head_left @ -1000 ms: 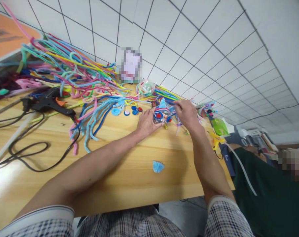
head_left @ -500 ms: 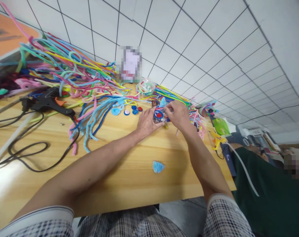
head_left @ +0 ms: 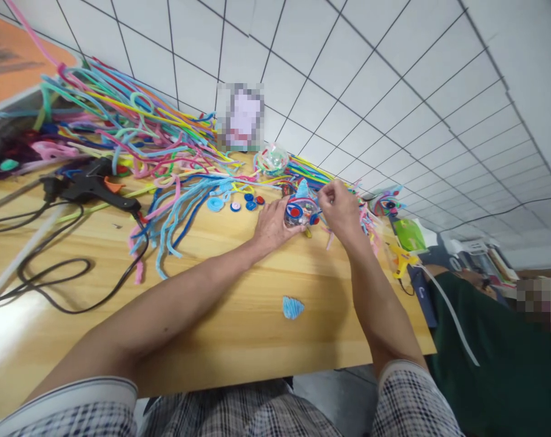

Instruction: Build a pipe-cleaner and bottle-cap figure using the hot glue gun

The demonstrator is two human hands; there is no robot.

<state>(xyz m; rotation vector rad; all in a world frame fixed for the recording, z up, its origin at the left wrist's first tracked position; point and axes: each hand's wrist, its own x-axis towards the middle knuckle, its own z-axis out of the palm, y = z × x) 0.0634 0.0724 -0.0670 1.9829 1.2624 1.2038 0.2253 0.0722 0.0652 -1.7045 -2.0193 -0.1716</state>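
My left hand is wrapped round the side of a clear plastic ball decorated with blue and red pipe-cleaner discs and a light blue fin on top. Just right of the ball, my right hand is closed in a pinch; whatever lies between its fingertips is too small to make out. Nearer to me on the wooden table lies a flat light blue pipe-cleaner triangle. Several small coiled discs in blue and red rest left of my left hand.
A black glue gun with a looping cord lies at the left, beside heaped pipe cleaners. Another clear ball stands behind. At the right are a decorated ball, a yellow glue gun and a person in a dark green top.
My right hand has moved right and slightly up, away from the decorated ball, uncovering its right side. My left hand keeps its hold on the ball.
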